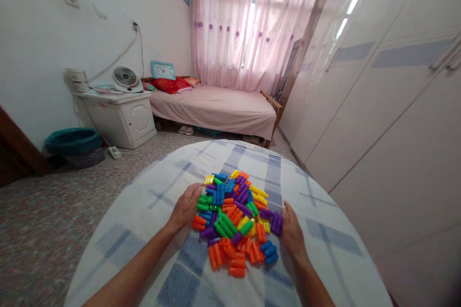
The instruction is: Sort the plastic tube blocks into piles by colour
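Observation:
A heap of colourful plastic tube-shaped blocks [234, 211] lies on a round table [144, 240] covered with a blue-and-white checked cloth. The blocks are orange, purple, green, blue and yellow, many of them joined side by side in small groups. My left hand [186, 207] rests at the heap's left edge, beside the green and yellow blocks, fingers stretched forward. At the right edge my right hand [292, 231] stands on its side next to a purple block [276, 224], fingers extended. Neither hand grips a block.
Beyond the table is a bed [216, 105] with a pink sheet. White wardrobes [353, 129] run along the right. On the left are a white cabinet [122, 117] with a fan [127, 78] on top and a green-lined bin [75, 146].

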`<state>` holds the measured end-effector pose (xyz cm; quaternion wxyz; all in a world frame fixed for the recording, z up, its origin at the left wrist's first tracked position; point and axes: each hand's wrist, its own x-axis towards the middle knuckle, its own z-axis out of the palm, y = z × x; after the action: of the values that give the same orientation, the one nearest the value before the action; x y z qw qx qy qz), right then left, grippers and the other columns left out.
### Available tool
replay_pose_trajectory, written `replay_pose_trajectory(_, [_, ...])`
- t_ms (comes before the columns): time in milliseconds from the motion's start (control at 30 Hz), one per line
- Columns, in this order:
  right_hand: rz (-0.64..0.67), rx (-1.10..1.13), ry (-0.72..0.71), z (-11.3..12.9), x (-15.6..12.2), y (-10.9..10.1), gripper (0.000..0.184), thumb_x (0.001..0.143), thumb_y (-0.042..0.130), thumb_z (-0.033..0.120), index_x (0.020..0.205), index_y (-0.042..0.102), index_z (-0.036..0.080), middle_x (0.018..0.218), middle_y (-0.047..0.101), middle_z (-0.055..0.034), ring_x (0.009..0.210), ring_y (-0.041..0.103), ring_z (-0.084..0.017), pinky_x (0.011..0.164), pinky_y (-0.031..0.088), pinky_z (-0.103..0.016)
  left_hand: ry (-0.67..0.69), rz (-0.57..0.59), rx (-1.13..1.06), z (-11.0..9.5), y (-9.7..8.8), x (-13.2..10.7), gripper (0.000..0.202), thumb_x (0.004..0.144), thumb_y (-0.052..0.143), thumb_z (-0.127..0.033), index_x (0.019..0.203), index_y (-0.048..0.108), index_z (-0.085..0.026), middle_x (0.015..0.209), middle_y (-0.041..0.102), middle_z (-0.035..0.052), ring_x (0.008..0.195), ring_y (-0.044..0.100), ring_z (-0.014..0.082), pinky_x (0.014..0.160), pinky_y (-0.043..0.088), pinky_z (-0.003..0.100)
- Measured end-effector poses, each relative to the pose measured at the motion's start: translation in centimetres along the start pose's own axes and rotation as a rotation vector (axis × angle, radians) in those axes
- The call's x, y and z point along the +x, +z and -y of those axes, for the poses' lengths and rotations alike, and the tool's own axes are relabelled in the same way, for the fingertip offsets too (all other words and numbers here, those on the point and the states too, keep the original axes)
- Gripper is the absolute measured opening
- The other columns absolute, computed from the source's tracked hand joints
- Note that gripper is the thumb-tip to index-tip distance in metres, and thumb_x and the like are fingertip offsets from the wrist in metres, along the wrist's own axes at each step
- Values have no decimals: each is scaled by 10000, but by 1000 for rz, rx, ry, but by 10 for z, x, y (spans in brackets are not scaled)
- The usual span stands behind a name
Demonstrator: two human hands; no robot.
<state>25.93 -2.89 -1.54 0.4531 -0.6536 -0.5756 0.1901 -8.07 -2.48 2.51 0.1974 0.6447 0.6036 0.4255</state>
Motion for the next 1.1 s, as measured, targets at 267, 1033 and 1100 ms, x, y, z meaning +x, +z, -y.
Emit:
replay_pose_trajectory(267, [-25,32,34,23,-47,0,779,824,162,690,1325,407,146,1374,430,-122,1302,352,-230,1093,249,-380,94,-31,539,23,-18,-67,412,882,400,-367,1233,546,-209,1383,461,113,1332,332,289,1058,298,505])
replay_pose_trajectory(1033, [-112,-160,-42,1,-97,-29,498,809,342,425,1124,578,120,1145,598,-134,1081,539,-262,952,388,-380,-24,-32,731,41,-58,-104,460,878,389,-370,1264,539,-170,1379,474,105,1298,397,253,1080,280,407])
replay_pose_trajectory(1100, [-107,-177,-47,3,-97,-30,490,805,342,412,1108,588,115,1130,604,-136,1066,544,-257,943,389,-369,-18,-27,738,40,-59,-104,456,883,385,-370,1264,538,-171,1378,475,106,1296,398,255,1076,286,410])
